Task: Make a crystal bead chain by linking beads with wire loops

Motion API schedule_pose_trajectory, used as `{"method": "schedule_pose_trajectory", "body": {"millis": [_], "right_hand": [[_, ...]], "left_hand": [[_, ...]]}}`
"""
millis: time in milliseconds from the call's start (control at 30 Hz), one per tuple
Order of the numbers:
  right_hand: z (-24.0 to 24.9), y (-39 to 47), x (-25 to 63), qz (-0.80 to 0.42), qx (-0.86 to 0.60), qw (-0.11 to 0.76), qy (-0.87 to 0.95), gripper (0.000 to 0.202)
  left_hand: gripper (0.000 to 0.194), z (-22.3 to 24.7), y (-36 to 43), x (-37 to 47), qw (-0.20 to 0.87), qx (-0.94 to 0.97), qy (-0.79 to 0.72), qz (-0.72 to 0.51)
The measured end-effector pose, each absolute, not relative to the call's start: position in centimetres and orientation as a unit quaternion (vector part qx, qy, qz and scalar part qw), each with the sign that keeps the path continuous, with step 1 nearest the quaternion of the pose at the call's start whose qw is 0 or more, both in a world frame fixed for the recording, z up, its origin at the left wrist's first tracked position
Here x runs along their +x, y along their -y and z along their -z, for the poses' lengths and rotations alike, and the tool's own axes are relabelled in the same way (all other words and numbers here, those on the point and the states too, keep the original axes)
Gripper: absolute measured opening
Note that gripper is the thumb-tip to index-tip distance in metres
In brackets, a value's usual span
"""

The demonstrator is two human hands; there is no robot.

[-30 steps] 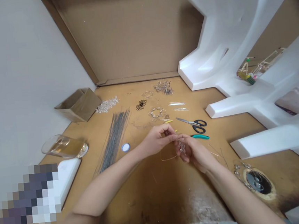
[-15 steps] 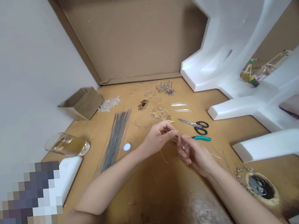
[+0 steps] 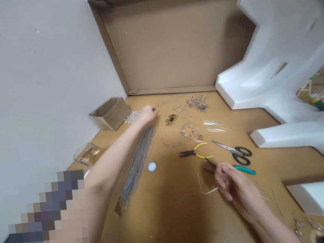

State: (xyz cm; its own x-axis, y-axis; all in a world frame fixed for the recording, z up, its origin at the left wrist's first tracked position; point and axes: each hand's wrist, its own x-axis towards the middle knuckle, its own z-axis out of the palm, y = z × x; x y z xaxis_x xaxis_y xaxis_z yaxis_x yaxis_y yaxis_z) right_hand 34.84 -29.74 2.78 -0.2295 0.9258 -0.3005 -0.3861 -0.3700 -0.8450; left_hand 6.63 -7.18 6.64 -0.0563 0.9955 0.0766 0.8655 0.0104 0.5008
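Observation:
My left hand (image 3: 149,114) reaches to the back left, beside a pile of clear beads (image 3: 132,117); its fingers are pressed together, and anything between them is too small to tell. At the right, my right hand (image 3: 229,178) is closed on a small clear beaded piece with a bent wire (image 3: 209,191) sticking out to the left. Near it lie yellow-handled pliers (image 3: 194,152), black-handled scissors (image 3: 232,151) and a teal-handled tool (image 3: 245,170). A beaded wire ring (image 3: 189,132) rests behind the pliers.
Grey wires (image 3: 139,163) lie in a bundle at centre left, near a blue-rimmed disc (image 3: 152,166). Farther back are black rings (image 3: 171,120) and tangled wire pieces (image 3: 197,102). A cardboard box (image 3: 110,114) and a glass (image 3: 87,155) stand left; white foam (image 3: 282,135) stands right.
My left hand has left my right hand and moved to the back left by the beads. The yellow-handled pliers are now uncovered. The camera view has shifted left.

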Motion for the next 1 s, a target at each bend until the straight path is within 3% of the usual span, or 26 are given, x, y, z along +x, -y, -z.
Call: {"method": "schedule_pose_trajectory", "body": {"millis": [133,400,600,767,900,933,1000], "right_hand": [[-2.5,29.6,35.0,-0.711,-0.431,0.457,0.315,0.028],[-2.4,29.6,35.0,-0.715,-0.433,0.458,0.301,0.030],[-2.7,29.5,35.0,-0.708,-0.440,0.455,0.313,0.031],[-2.7,29.7,34.9,-0.644,-0.475,0.461,0.385,0.033],[-2.8,30.1,34.7,-0.607,-0.481,0.469,0.425,0.032],[-2.9,30.2,34.6,-0.599,-0.481,0.471,0.434,0.032],[-3.2,30.4,34.5,-0.587,-0.478,0.475,0.449,0.032]], "left_hand": [[0.010,-4.8,3.3,0.8,0.081,0.642,-0.747,-0.151],[0.021,-0.4,1.3,-0.7,0.039,0.635,-0.767,-0.084],[0.010,-1.1,1.4,-0.8,0.062,0.615,-0.780,-0.097],[0.011,-3.5,3.5,1.3,0.108,0.621,-0.754,-0.185],[0.019,-5.5,8.4,6.1,0.230,0.653,-0.665,-0.280],[0.021,-5.9,10.1,7.7,0.361,0.635,-0.580,-0.359],[0.027,-6.5,13.7,10.7,0.566,0.576,-0.430,-0.405]]}}
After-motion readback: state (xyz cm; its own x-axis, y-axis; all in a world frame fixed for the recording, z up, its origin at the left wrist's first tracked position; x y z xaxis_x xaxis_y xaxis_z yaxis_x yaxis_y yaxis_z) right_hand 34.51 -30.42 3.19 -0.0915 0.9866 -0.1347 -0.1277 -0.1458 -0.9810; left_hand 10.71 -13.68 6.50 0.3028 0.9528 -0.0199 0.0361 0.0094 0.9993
